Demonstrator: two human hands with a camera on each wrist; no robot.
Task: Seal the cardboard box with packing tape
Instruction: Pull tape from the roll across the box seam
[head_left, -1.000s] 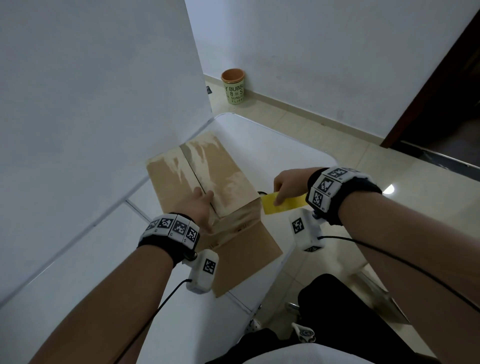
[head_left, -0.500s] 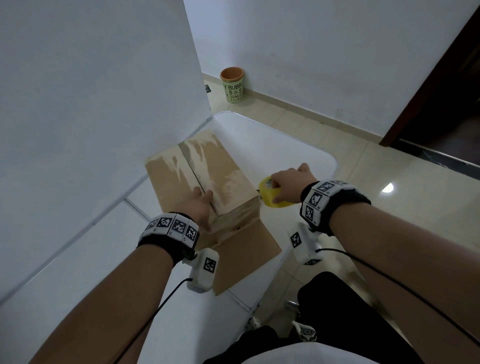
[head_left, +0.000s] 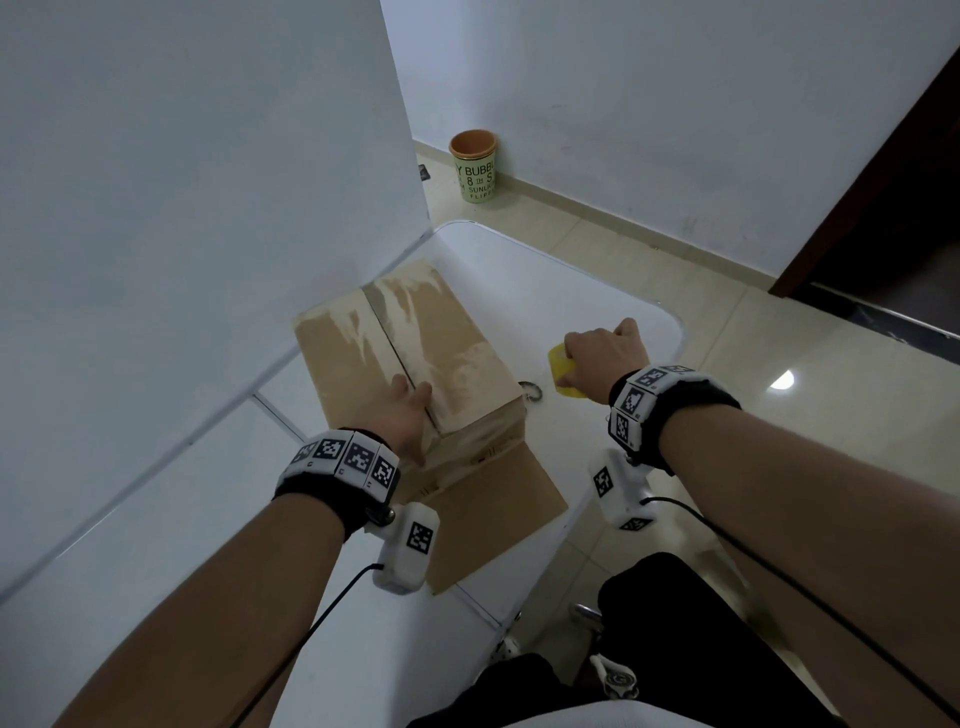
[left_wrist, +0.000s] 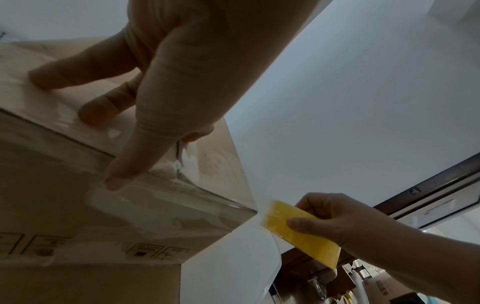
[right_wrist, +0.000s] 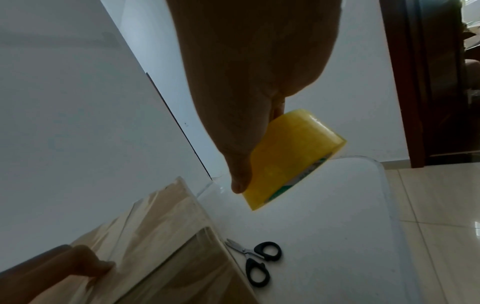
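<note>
A brown cardboard box (head_left: 415, 353) stands on the white table (head_left: 545, 291) against the left wall, its top flaps closed with a seam down the middle and shiny clear tape over it. My left hand (head_left: 402, 415) lies flat on the near end of the box top (left_wrist: 64, 96), fingers straight, thumb pressing tape at the front edge. My right hand (head_left: 602, 353) grips a yellow roll of packing tape (head_left: 563, 371) (right_wrist: 288, 158) to the right of the box, low over the table. In the left wrist view the tape roll (left_wrist: 298, 230) sits just off the box corner.
Black-handled scissors (right_wrist: 255, 257) lie on the table beside the box's right side. A loose cardboard flap (head_left: 498, 514) sticks out toward me at the table's near edge. A green and orange bin (head_left: 474, 166) stands on the floor by the far wall.
My right hand has carried the tape roll away from the box's front corner, to the right and farther back over the table. The left hand has stayed pressed on the box.
</note>
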